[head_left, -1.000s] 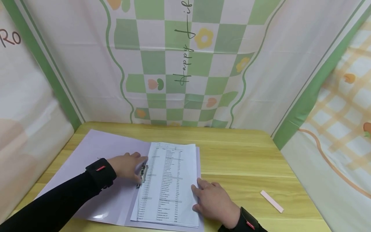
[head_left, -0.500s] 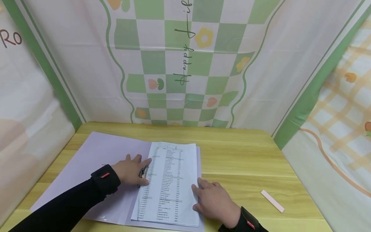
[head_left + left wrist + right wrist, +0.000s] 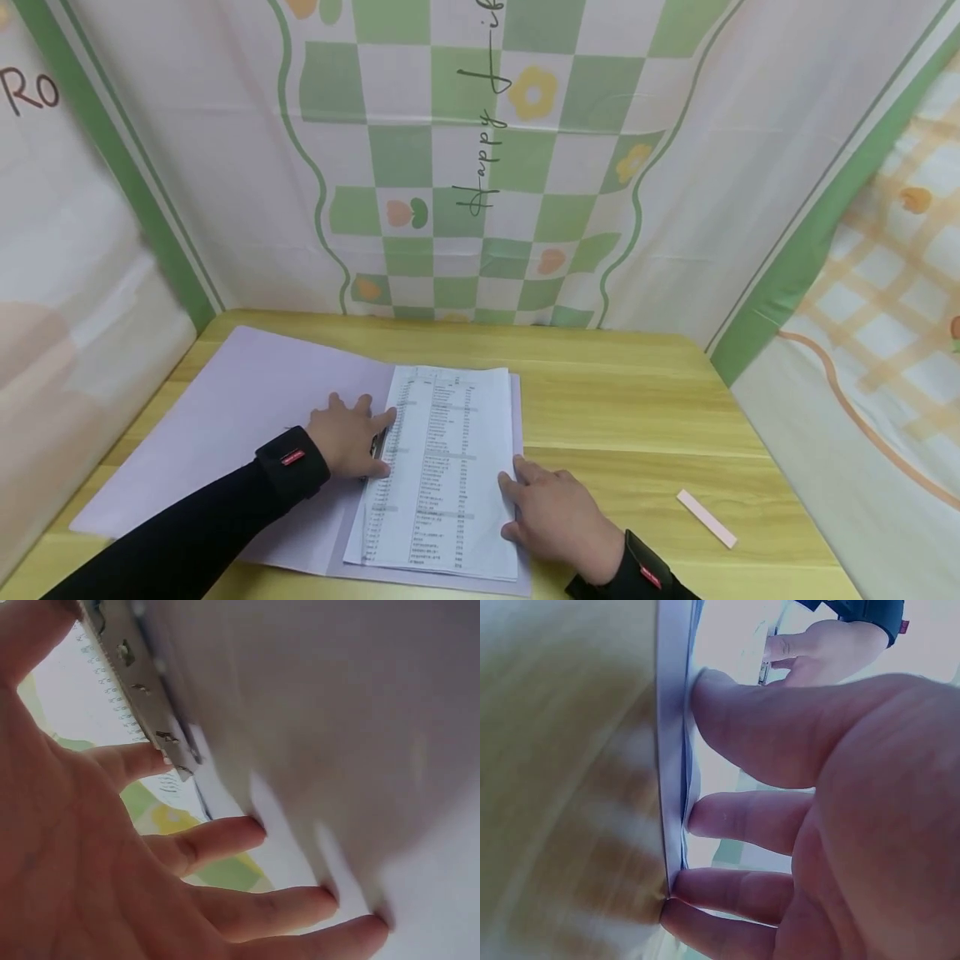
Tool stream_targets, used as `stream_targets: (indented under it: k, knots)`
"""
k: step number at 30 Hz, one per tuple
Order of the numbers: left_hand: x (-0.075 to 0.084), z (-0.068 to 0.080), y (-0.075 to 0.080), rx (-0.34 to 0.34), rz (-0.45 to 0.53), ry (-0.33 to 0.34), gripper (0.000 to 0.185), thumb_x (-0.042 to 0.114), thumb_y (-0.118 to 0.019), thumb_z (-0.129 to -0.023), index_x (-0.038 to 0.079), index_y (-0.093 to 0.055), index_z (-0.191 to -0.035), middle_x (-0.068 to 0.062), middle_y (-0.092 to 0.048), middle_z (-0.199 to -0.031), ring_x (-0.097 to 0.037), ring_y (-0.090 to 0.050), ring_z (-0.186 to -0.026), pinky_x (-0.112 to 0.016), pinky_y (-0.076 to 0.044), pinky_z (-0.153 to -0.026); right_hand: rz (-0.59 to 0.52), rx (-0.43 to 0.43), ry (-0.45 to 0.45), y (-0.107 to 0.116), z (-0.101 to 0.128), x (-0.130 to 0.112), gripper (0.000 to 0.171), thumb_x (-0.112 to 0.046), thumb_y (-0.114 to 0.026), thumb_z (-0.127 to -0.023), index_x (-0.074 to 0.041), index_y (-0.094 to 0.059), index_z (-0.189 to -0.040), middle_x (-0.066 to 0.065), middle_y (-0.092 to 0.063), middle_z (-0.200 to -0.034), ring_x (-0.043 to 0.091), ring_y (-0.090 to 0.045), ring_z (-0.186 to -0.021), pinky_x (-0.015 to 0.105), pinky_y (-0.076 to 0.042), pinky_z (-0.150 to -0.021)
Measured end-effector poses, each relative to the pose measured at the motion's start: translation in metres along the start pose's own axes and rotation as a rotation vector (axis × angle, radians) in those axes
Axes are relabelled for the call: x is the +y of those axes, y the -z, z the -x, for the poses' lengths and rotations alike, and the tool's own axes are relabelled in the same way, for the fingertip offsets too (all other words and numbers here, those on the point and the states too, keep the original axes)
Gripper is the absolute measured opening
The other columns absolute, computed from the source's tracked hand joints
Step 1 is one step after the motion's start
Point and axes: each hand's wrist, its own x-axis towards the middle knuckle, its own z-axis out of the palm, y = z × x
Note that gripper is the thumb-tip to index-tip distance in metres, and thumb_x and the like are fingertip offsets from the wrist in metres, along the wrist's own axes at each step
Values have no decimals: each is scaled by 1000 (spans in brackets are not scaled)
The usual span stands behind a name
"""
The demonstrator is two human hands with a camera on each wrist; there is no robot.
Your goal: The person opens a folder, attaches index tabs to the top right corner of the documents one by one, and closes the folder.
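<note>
A lilac folder lies spread flat on the wooden table. On its right half rests a stack of printed sheets. Along the stack's left side runs a metal clip, mostly covered by the hand in the head view. My left hand is spread over this clip, thumb and index finger reaching to the sheets' left edge, the other fingertips touching the folder cover. At the right edge of the sheets, my right hand rests with extended fingers, its fingertips touching the paper and folder edge.
A small pale pink strip lies on the wooden table, right of my right hand. Patterned cloth hangs behind the table and along both sides.
My left hand has shifted slightly right, its thumb and index finger now reaching over the clip to the sheets' edge. The folder's left cover has swung a little. My right hand stays in place.
</note>
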Motion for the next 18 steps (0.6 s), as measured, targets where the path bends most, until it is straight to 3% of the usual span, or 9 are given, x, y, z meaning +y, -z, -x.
stream_targets:
  k: [7,14,18]
  knots:
    - [-3,-3,-6,-13,40,25,88,64,-73,-74,23,-50,-148,-21,-49,-137,-60,-47,-113,-68,-46,-75,4,1,8,3,-1,0,61,-50,-75,-84,-14,-66,-133,16,-58,-136,29,-52,-127,54,-48,-90]
    - [-2,-5,-13,-8,60,37,89,67,-69,-77,24,-46,-151,-23,-45,-141,-63,-42,-118,-71,-44,-78,18,6,-36,7,-2,7,60,-48,-76,-83,-16,-66,-133,12,-56,-139,35,-48,-130,64,-30,-103]
    - [1,-6,-12,-16,67,46,89,67,-69,-78,23,-45,-151,-24,-45,-141,-64,-41,-118,-72,-43,-79,-2,11,-52,9,-4,10,60,-44,-80,-80,-14,-67,-130,12,-57,-137,37,-48,-129,65,-28,-104]
